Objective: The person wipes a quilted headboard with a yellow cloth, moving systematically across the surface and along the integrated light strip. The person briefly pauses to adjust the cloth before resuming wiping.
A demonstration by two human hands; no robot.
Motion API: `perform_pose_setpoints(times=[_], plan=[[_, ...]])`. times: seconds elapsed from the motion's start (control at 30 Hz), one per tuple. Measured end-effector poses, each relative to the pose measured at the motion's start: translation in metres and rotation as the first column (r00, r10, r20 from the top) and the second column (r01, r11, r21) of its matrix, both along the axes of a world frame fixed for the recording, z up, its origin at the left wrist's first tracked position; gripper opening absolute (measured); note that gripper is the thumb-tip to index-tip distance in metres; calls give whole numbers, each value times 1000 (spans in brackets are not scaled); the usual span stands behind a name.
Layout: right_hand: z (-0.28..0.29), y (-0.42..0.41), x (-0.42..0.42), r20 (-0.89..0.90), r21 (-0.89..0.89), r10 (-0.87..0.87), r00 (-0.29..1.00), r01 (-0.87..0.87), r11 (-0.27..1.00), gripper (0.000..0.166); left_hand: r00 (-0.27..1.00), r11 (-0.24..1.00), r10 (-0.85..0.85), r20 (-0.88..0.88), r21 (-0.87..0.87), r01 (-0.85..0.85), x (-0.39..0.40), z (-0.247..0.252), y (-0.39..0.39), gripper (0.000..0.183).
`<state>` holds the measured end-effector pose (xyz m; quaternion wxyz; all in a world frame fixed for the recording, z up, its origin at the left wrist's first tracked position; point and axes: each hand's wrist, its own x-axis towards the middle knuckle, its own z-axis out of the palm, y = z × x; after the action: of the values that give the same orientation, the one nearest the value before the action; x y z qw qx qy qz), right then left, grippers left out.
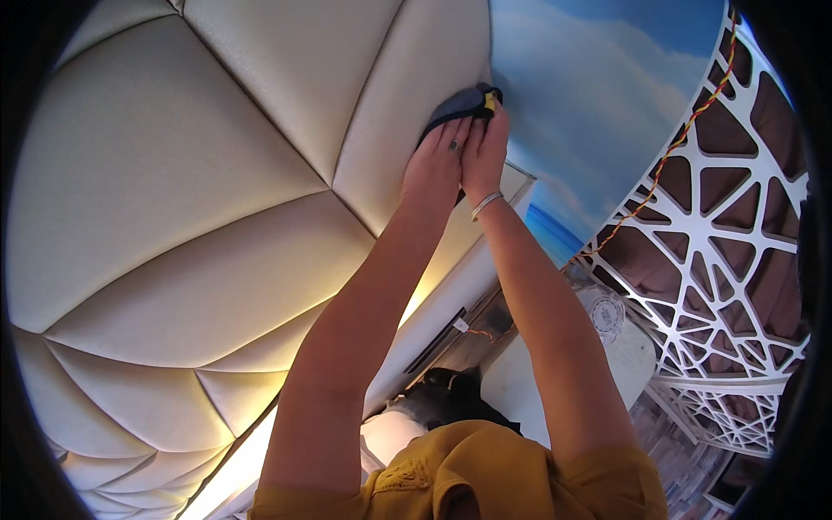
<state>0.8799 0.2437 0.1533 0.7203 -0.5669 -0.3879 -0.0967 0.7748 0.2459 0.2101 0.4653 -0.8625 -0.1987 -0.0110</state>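
Observation:
Both my arms reach out and up in front of a cream padded wall panel [273, 149]. A small dark blue-grey item [459, 106] with a black edge and a yellow part lies against the panel by its right border; its exact kind is unclear. My left hand [437, 159], with a ring on one finger, grips its lower edge. Right beside it and touching it, my right hand [486, 146] holds the end with the yellow part. A silvery bracelet circles my right wrist. The item partly covers the fingertips.
A sky-and-sea mural [604, 97] adjoins the panel. Right of it stands a white lattice screen [705, 224], crossed by a twisted red-yellow cord [660, 170]. Below are a white surface [627, 364] with a clear round container [608, 315], and a small white connector [461, 325] on wires.

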Motion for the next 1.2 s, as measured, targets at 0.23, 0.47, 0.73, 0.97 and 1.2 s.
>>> perform_pose_setpoints(times=[0.23,0.47,0.73,0.97,1.2], plan=[[-60,-17,-26,5,-197,-43,999,43,980,34,998,986,-17,67,-166,28,-29,-72,2,59],[-34,-50,-84,-186,-196,159,970,-195,961,23,978,978,23,206,-208,21,-97,-67,-27,57],[52,-25,-159,371,195,10,929,-89,977,29,862,989,15,506,-133,61,-185,31,-50,56],[-11,-28,-156,494,133,6,869,-83,988,36,885,977,-20,465,-177,115,-202,-24,-53,52],[-27,-58,-179,404,-9,211,890,-227,974,33,878,975,42,477,-212,69,-231,-46,-67,56]])
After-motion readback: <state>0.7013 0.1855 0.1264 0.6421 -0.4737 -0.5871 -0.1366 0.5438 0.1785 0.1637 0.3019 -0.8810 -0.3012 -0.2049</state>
